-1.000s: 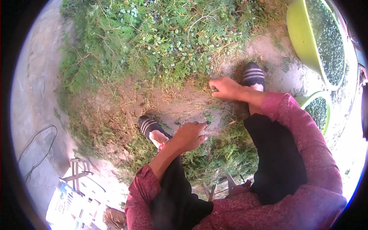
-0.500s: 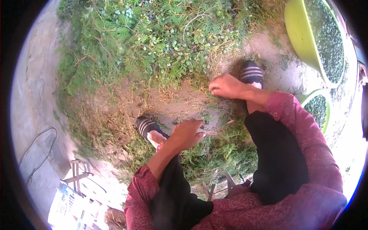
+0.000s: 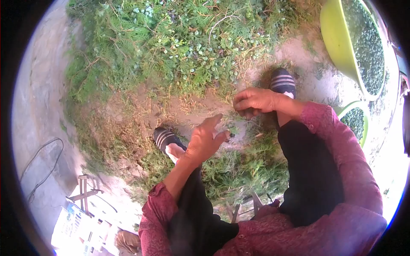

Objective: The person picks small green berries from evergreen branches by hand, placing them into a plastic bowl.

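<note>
My left hand [image 3: 204,141] hovers over the bare patch between my feet, thumb and fingers apart, and I see nothing gripped in it. A small green sprig [image 3: 232,130] lies close to its thumb tip. My right hand [image 3: 255,102] is a little farther forward, beside my right shoe [image 3: 282,81]. Its fingers are curled in, and whatever they may hold is hidden. Ahead of both hands spreads a heap of green conifer branches [image 3: 171,51] bearing pale round cones. Loose green sprigs [image 3: 243,173] lie between my legs.
A large yellow-green tub [image 3: 339,36] full of small green cones stands at the far right, with a smaller green tub [image 3: 365,123] of them nearer. My striped left shoe [image 3: 165,138] is at the heap's edge. A cable [image 3: 55,164] lies on the left ground.
My left hand has moved slightly forward and its fingers have spread. My right hand has turned, its curled fingers now pointing more downward, and has lowered slightly in view.
</note>
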